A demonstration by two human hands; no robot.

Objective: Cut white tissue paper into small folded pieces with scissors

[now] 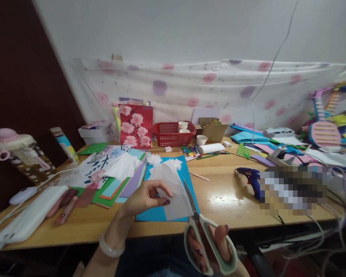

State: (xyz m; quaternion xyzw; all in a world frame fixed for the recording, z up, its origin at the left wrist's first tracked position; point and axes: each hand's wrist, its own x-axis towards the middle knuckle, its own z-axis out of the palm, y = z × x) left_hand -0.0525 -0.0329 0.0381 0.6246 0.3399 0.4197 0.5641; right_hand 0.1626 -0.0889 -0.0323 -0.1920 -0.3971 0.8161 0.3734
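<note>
My left hand is closed on a sheet of white tissue paper, thumb and fingers at its left side. My right hand grips a pair of scissors with pale handles, its fingers through the loops. The blades point away from me, a little apart, along the right edge of the tissue paper. Below the sheet lies blue card. White paper flowers rest at the far end of the card, partly hidden by the tissue paper.
On the left are stacked coloured papers, a white power strip and a bottle. A red basket and a red flower picture stand behind. A blue glue gun and cables lie right; a wooden stick lies nearby.
</note>
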